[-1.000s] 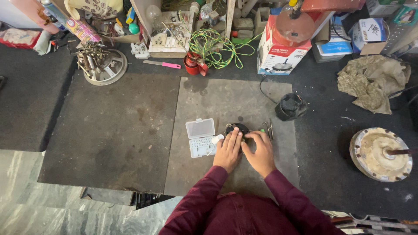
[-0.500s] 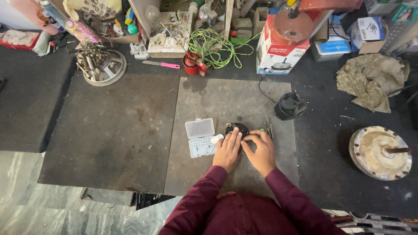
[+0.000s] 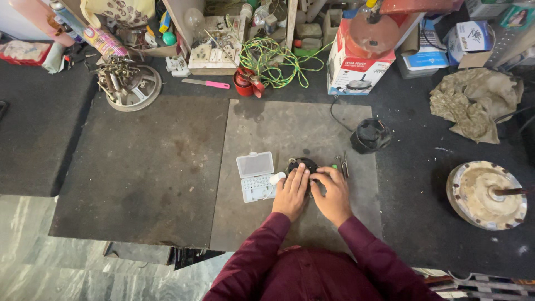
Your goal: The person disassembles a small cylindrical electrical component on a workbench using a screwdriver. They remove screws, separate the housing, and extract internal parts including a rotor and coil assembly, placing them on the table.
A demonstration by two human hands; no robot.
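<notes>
So both hands are down on a small round black part (image 3: 301, 165) sitting on the grey mat (image 3: 290, 128) in front of the person. The left hand (image 3: 291, 194) lies flat over the part's near left edge, fingers stretched forward onto it. The right hand (image 3: 333, 194) sits just beside it on the part's right side, fingers curled in toward the part; whether either hand really grips it or just presses on it, can't tell from this angle. Both sleeves are dark maroon.

Using that black part as the landmark: just left of it is an open clear plastic case (image 3: 256, 175) with small bits in rows, and a little white piece (image 3: 277, 178) lies between the case and the part, right by the left hand's fingertips. Just right of the part are a couple of thin metal tools (image 3: 343, 165), one with a green handle peeking out. Up and to the right of it is a black motor-like lump (image 3: 370, 135) with a cable. Well off to the right is a round dusty fan housing (image 3: 486, 195). Farther up past the part there's a tangle of green wire (image 3: 276, 58) and a pink-handled cutter (image 3: 205, 83).
</notes>
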